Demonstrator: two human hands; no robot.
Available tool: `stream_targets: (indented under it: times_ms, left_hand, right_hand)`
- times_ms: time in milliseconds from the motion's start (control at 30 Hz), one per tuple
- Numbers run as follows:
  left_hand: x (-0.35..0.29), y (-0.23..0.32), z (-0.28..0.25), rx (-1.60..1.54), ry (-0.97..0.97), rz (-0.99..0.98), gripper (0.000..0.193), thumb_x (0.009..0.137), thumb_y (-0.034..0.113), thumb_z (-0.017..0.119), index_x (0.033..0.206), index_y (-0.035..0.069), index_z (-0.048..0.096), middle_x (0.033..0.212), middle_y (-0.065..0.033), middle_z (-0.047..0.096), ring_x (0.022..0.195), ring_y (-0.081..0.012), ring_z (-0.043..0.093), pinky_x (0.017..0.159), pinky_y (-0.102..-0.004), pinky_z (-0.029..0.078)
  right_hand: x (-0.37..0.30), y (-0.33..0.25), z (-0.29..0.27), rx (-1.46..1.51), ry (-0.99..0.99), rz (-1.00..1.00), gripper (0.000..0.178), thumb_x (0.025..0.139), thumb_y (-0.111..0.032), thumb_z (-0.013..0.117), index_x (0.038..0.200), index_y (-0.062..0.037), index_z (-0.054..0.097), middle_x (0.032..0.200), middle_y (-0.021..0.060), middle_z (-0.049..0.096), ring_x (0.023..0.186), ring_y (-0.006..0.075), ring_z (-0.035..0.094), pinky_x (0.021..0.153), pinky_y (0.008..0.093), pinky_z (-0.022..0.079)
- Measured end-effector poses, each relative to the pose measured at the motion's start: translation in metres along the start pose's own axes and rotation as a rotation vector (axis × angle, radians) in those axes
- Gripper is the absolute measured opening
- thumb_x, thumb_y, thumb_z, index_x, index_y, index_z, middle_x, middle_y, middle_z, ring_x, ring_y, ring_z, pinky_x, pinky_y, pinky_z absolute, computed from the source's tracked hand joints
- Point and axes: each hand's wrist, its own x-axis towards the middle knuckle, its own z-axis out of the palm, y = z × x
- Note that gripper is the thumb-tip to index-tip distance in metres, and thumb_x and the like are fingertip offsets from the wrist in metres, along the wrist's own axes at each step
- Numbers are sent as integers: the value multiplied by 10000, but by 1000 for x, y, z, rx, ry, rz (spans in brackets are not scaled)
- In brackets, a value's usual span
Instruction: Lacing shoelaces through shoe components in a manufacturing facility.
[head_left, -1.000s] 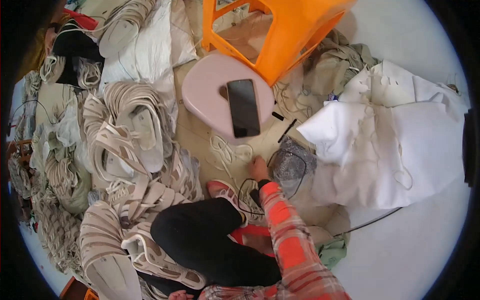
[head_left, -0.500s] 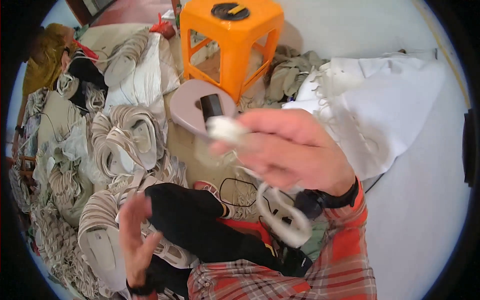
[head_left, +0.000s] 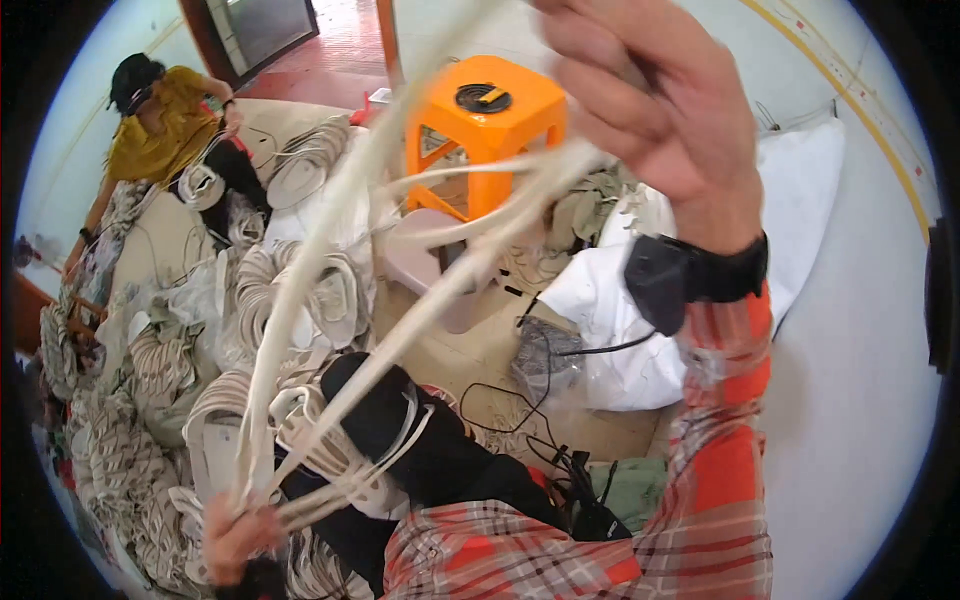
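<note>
Off-white shoelaces (head_left: 298,290) run in several long, slack strands across the view, from lower left to upper right. At the lower left my left hand (head_left: 240,540) is closed round their gathered lower ends. High at the upper right my right hand (head_left: 665,110) has its fingers curled on the upper part of the laces, partly cut off by the top edge and blurred. Behind the strands, cream shoe uppers (head_left: 215,435) are nested in curved stacks beside my black-trousered leg (head_left: 440,440).
An orange plastic stool (head_left: 485,100) carries a dark coil. Beside it stands a low pinkish stool (head_left: 425,250). White sheeting (head_left: 620,340) and black cables (head_left: 500,390) lie to the right. Another person (head_left: 170,125) in mustard sits at the far left among more stacked uppers.
My right hand has risen to the upper right, drawing the bunched laces out into long strands. My left hand, open before, has moved down and closed on them. The view has tilted up.
</note>
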Motion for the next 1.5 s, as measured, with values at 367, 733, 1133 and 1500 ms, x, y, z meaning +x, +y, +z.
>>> stream_targets:
  times_ms: [367, 733, 1133, 1500]
  left_hand:
    - [-152, -42, -48, 495, 73, -374, 418, 885, 252, 485, 1204, -18, 484, 1141, -195, 543, 980, -239, 529, 769, -357, 449]
    - [-143, -153, -179, 525, -152, -927, 466, 912, 281, 466, 1291, 15, 410, 1199, -170, 519, 1004, -243, 522, 791, -368, 450]
    - [-53, -114, -37, 292, 238, -834, 464, 920, 287, 459, 1303, 32, 396, 1195, -155, 523, 983, -241, 527, 781, -366, 454]
    - [-44, -183, 19, -46, 201, -640, 463, 927, 292, 453, 1314, 48, 383, 1191, -142, 527, 965, -238, 532, 772, -364, 458]
  right_hand:
    - [-151, 171, 3, 103, 54, 961, 247, 874, -112, 545, 1056, 55, 555, 823, 95, 650, 735, 159, 639, 672, 255, 501]
    - [-484, 559, 21, -830, 477, 1702, 255, 727, -246, 634, 912, -71, 653, 871, 162, 653, 786, 283, 637, 659, 380, 497]
    - [-396, 610, 59, -675, 302, 1565, 386, 751, -99, 604, 1131, -63, 553, 934, 149, 635, 794, 312, 618, 692, 380, 493]
    - [-443, 507, 30, 445, 966, 1144, 180, 817, -103, 510, 942, -5, 595, 923, 84, 626, 832, 239, 615, 638, 376, 483]
